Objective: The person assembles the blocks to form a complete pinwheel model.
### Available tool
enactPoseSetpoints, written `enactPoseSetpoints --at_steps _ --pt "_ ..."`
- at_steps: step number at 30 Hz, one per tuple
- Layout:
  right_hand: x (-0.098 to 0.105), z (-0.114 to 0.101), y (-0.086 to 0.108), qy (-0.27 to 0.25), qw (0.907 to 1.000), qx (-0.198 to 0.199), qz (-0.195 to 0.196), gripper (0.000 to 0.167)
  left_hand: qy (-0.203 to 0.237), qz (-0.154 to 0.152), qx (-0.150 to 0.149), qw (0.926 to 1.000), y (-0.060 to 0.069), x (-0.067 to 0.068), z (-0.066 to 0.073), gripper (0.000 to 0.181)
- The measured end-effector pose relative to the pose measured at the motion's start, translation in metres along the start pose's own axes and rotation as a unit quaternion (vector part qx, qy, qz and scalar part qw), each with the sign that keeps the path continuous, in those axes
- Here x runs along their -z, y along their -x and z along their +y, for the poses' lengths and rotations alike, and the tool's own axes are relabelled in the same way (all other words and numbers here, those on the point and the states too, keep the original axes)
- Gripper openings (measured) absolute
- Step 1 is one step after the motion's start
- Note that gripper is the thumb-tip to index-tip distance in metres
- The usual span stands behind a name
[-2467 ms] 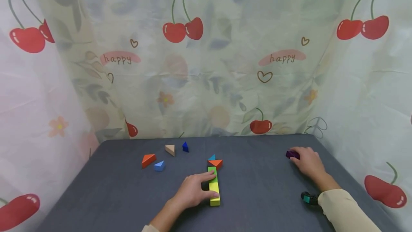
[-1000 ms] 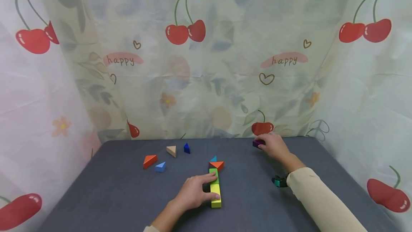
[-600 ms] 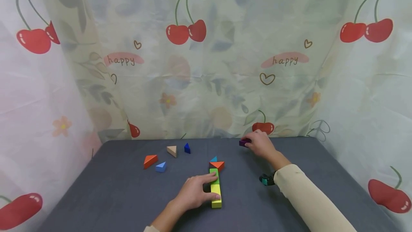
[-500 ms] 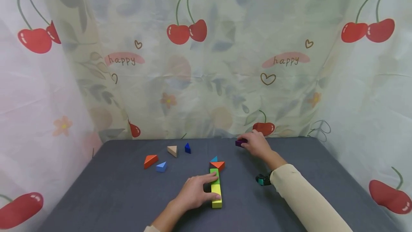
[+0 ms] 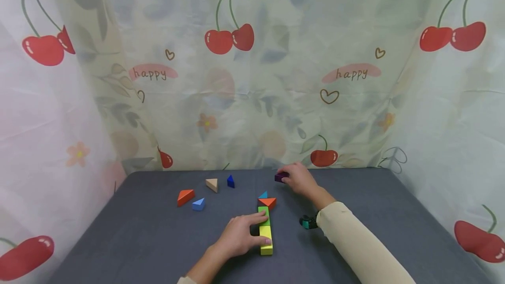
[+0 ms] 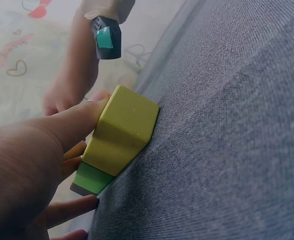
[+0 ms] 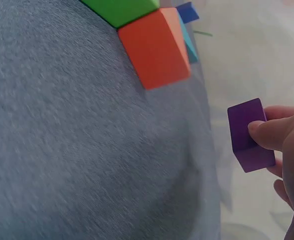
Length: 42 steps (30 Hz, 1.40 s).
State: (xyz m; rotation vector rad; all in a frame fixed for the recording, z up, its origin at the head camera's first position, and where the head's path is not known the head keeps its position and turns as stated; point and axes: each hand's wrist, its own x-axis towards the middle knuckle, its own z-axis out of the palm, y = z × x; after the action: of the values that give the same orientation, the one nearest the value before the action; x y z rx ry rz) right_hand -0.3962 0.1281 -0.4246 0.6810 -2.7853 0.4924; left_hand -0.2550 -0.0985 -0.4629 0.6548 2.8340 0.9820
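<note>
My right hand pinches a purple block between thumb and fingers, raised above the table behind the row of blocks. My left hand rests at the left side of that row. Its thumb lies on the yellow block and its forefinger reaches over the green block. In the left wrist view, the yellow block stands nearest, with the green block beyond it. An orange triangular block touches the green one's far end, and a light-blue triangular block sits just behind.
On the dark grey table, left of the row, lie an orange-red triangle, a pale-blue triangle, a beige triangle and a dark-blue triangle. A patterned curtain hangs around the table.
My right hand has carried the purple block from the table's right side leftward, to behind the row. My left hand has stayed on the yellow and green blocks.
</note>
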Motion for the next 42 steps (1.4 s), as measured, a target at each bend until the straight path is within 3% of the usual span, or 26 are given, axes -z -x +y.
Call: enactPoseSetpoints --at_steps 22,30,37,42 --pt "-0.032 -0.017 0.001 -0.024 0.9995 0.022 0.002 0.02 0.007 -0.004 -0.008 0.9999 0.0 0.002 0.001 0.066" --pt "-0.039 -0.014 0.006 -0.032 0.9995 -0.005 -0.004 0.02 0.003 -0.003 -0.003 1.0 0.0 0.001 0.001 0.066" --pt "-0.036 -0.005 0.011 -0.112 0.9895 -0.076 0.051 0.021 0.001 -0.007 -0.004 1.0 -0.001 0.0 0.002 0.067" --pt "-0.038 0.005 0.014 -0.139 0.9807 -0.114 0.077 0.02 0.002 -0.01 0.0 1.0 0.0 0.001 0.001 0.067"
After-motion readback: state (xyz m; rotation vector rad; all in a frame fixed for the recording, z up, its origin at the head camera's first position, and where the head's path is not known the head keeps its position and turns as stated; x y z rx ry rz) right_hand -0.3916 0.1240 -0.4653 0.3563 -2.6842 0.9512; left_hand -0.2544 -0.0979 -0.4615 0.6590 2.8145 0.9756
